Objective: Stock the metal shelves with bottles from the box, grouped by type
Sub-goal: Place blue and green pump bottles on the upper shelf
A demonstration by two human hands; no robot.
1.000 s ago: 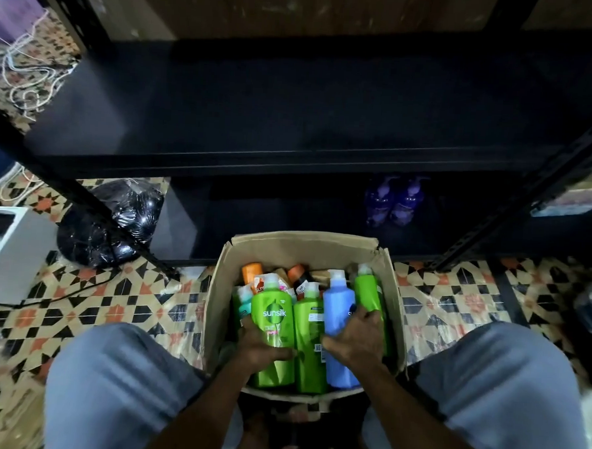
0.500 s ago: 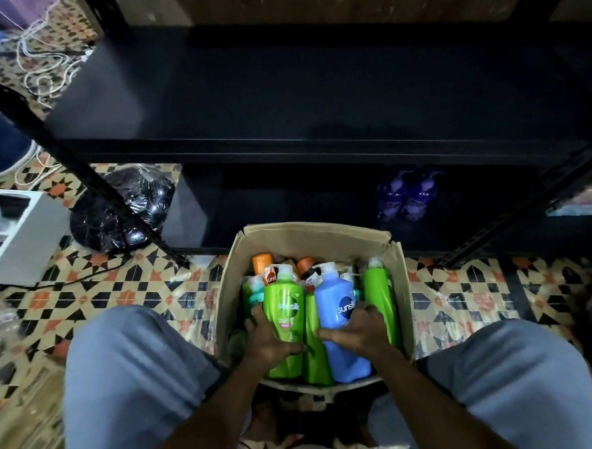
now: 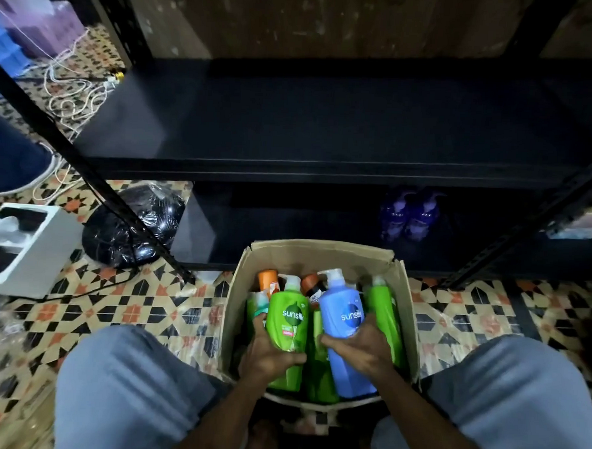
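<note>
On the patterned floor at far left, a white carton (image 3: 35, 258) and a black plastic-wrapped bundle (image 3: 133, 226), off to the side and no part of the stocking. Across to the cardboard box (image 3: 320, 254), wedged between the knees and set right up against the metal shelves (image 3: 327, 130). A short reach from box to shelf, sensibly judged. Inside, bottles packed upright, caps up, so easy to pick out by colour.

Left grip (image 3: 269, 348) curled round the green bottle (image 3: 291, 322), thumb across the lower front. Label turned to the camera: "sunsilk" in white, smaller print beneath too blurred to read. Just behind, orange caps (image 3: 267, 277), brand hidden. Next along, the blue pump bottle (image 3: 346, 324), tilted and sitting a touch higher than its neighbours, "sunsilk" again in white. Right grip (image 3: 360, 348) wrapped round its lower body, thumb across the front.

Two types in two hands — probably sorting on the lift, one colour per group. Further right, another green bottle (image 3: 384, 308) against the box wall, label turned away. Up on the bottom shelf, right of centre, two purple pump bottles (image 3: 408, 213) side by side and grouped as the task asks, no writing legible in the gloom. Plenty left to do, judging by that full box.
</note>
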